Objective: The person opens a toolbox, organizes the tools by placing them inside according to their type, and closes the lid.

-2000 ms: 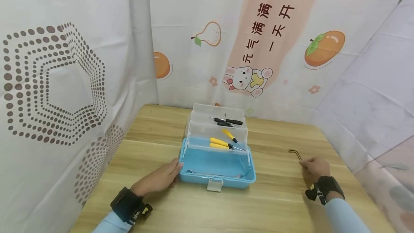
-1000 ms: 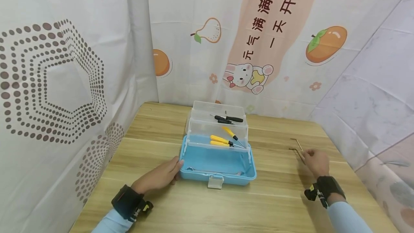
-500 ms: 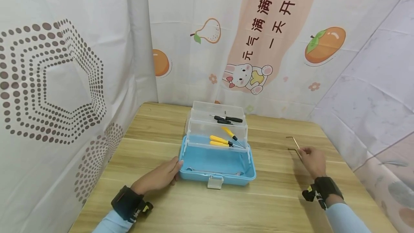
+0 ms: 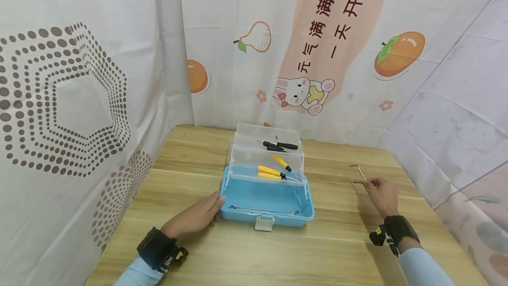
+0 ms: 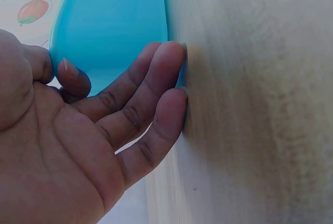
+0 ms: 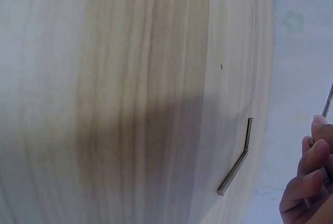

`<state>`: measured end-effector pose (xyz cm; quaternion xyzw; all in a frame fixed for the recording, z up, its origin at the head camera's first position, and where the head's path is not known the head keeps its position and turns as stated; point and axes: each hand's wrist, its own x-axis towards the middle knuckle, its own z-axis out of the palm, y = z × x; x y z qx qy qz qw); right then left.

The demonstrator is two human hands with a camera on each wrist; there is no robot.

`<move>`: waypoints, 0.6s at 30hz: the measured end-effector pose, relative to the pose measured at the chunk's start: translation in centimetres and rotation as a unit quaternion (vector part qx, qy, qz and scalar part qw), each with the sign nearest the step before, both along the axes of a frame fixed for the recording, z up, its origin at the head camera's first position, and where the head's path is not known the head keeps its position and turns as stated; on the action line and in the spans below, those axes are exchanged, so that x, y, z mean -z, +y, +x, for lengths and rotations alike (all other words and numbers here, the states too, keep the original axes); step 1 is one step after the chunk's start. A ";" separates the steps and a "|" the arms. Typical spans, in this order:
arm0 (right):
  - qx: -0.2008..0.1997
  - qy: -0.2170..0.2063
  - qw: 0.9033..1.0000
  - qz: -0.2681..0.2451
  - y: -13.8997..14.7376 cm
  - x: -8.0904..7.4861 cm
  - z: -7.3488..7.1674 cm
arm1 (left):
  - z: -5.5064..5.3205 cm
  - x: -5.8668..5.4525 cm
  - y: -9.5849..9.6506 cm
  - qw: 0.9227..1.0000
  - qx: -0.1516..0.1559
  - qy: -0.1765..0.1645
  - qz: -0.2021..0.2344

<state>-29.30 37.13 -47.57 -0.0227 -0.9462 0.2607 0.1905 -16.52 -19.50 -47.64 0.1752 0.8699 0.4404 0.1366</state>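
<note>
My right hand point(image 4: 382, 197) pinches one end of a thin brassy hex key point(image 4: 359, 171), held above the table at the right. Its shaft also shows beside the fingers point(image 6: 315, 159) at the right wrist view's edge. A second hex key point(image 6: 237, 166) lies flat on the wood below. At the centre stands a light blue toolbox point(image 4: 238, 216), lid and clear trays raised. My left hand point(image 4: 194, 217) holds its left side, thumb at the rim, other fingers against the outer wall and down by the table point(image 5: 169, 65).
Yellow-handled screwdrivers point(image 4: 270, 171) lie in the lower clear tray, black-handled ones point(image 4: 286, 146) in the upper. A wrench point(image 4: 293, 212) rests in the toolbox's base, near the front. A clear latch point(image 4: 263, 223) hangs at the front. Printed curtains point(image 4: 222, 69) enclose the wooden table.
My right hand has lifted one hex key off the table and shifted slightly left and away with it, leaving the other lying there. My left hand keeps its place on the toolbox.
</note>
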 end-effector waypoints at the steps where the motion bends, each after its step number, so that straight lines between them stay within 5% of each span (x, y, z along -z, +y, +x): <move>1: 0.000 0.002 1.000 0.002 0.0 0.0 0.0 | 0.0 0.0 0.0 1.000 0.001 0.001 0.001; 18: -0.004 -0.010 1.000 -0.017 -0.7 -0.2 -0.1 | 0.1 0.0 0.1 1.000 -0.007 0.004 -0.003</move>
